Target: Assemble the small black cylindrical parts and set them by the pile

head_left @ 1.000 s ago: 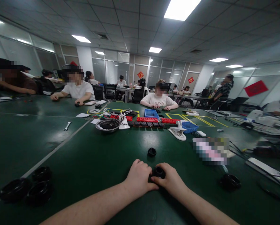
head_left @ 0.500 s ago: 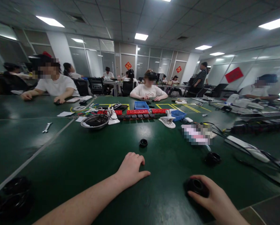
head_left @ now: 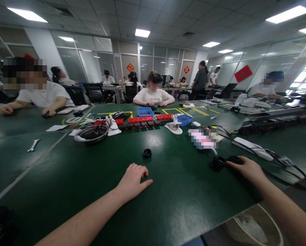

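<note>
Black round cap [head_left: 235,159] pinched in right hand [head_left: 247,169] beside another [head_left: 218,162]; left hand [head_left: 132,180] spread flat.

The green table [head_left: 73,174] carries a metal bowl [head_left: 91,134], a wrench [head_left: 34,145], red switch blocks [head_left: 142,119], blue bins [head_left: 145,111], a white clamp [head_left: 173,127] and black round parts [head_left: 147,152].

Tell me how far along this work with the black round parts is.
Already set down: one black part sits on the green table at the right. In hand: the right hand holds a second black part right beside it. The left hand rests flat on the table, holding nothing. Left: a small black ring lies untouched ahead of the left hand.
</note>
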{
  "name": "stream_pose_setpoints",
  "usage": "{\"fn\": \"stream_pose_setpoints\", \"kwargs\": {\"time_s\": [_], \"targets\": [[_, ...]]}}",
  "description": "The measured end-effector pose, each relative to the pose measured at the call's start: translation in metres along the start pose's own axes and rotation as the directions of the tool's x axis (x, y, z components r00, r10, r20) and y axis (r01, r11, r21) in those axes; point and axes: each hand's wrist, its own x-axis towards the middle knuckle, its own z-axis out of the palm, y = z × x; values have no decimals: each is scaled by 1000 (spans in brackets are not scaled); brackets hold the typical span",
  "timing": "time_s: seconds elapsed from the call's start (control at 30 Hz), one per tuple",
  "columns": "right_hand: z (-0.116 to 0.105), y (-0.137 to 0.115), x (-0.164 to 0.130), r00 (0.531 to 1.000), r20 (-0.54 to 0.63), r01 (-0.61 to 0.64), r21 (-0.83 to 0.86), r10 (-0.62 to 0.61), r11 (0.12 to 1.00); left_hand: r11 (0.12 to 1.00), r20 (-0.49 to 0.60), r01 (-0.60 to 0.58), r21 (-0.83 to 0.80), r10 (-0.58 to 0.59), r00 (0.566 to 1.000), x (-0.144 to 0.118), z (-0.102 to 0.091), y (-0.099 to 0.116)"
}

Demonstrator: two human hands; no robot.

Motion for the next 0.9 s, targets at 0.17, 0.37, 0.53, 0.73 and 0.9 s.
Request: {"fn": "stream_pose_setpoints", "kwargs": {"time_s": [0.17,0.37,0.53,0.73,0.9], "targets": [[12,4,1,986,168,-12,40,5,999,1000,29,-18,-20,19,999,3,-1,-2],[16,9,0,970,243,-15,101,-10,995,999,51,-21,-26,22,998,8,0,-5],[17,7,0,969,244,-5,159,-34,987,1000,60,-8,-24,9,998,7,-1,-3],[4,18,-1,946,323,-169,442,19,881,999,66,-4,-36,6,998,6,-2,-4],[-16,8,-10,972,25,-216,495,235,842,1000,48,-17,-19,18,999,8,0,-5]]}}
